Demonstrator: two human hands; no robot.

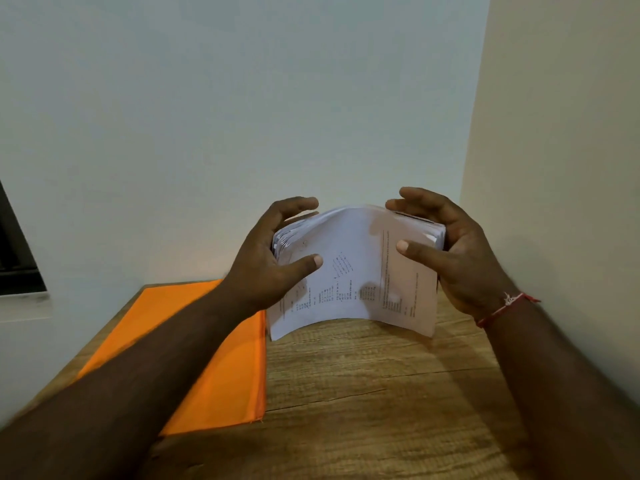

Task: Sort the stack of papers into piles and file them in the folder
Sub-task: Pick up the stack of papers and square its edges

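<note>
Head view: the left hand (263, 258) and right hand (460, 251) grip a stack of papers (356, 271) by its side edges. The thumbs press the front sheet and the curled fingers reach behind it, their tips partly hidden. The stack bows between them, its lower edge on the table (363, 393). Its print is too small to read. Left of the left thumb lies an orange folder (207, 358), partly covered by the forearm.
</note>
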